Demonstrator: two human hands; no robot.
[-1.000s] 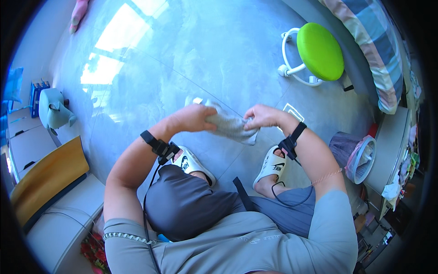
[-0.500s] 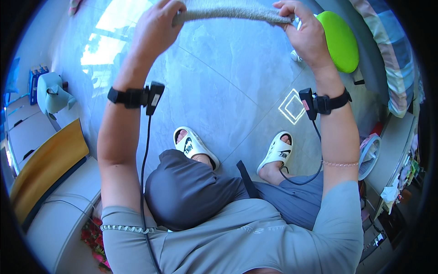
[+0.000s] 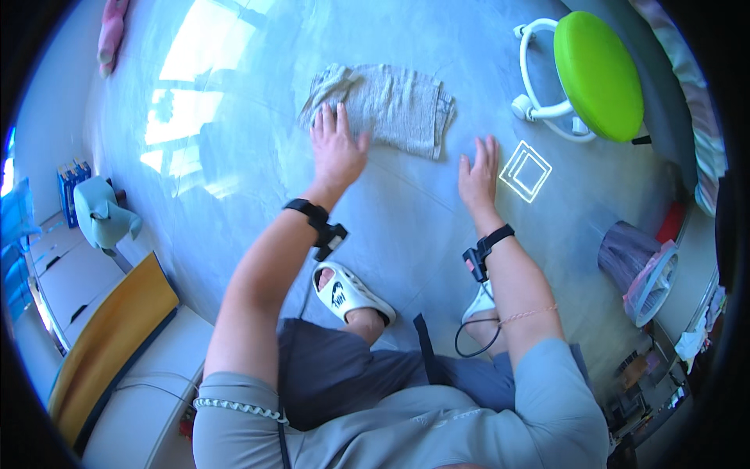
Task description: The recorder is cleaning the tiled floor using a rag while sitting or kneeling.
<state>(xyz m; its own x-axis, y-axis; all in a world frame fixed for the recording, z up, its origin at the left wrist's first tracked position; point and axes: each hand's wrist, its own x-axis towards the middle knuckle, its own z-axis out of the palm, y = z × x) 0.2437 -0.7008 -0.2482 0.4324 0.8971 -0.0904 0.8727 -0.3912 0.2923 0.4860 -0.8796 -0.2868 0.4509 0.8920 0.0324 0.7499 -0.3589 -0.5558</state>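
A grey fuzzy cloth lies spread on the tiled floor in front of me, bunched at its left end and flatter at its right. My left hand rests with its fingertips on the bunched left part, fingers stretched out. To the right of the cloth and apart from it is my right hand, its fingers extended and holding nothing. Both wrists wear black straps with small black devices and cables.
A stool with a green round seat and white wheeled base stands at the far right. A lined waste bin sits at the right. At the left are a blue-grey animal-shaped object, a tan panel and white furniture. My slippered feet stand nearer.
The cloth was held stretched between both hands; now it lies on the floor. My right hand has let it go, and both hands have come down nearer my body.
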